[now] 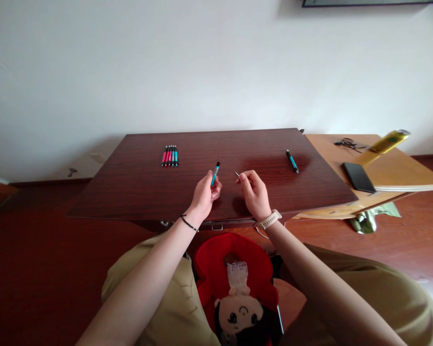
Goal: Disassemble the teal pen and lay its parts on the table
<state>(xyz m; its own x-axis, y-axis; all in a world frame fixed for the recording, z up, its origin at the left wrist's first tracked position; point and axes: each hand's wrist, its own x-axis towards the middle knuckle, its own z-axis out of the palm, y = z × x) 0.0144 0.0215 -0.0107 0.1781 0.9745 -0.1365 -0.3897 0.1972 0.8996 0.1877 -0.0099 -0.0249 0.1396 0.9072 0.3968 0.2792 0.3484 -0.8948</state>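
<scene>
My left hand is closed around a teal pen barrel with a dark end pointing up and away. To its right, my right hand pinches a small, thin piece with a pointed tip; most of it is hidden by the fingers. Both hands are over the front part of the dark red-brown table, apart from each other. Several pink and teal pens lie side by side at the back left of the table. A single teal and black pen lies slanted on the right side.
Right of the table stands a light wooden surface with a black phone, a dark cable and a yellow tube-shaped item. A red plush item with a doll face is between my legs, below the table edge. A white wall is behind.
</scene>
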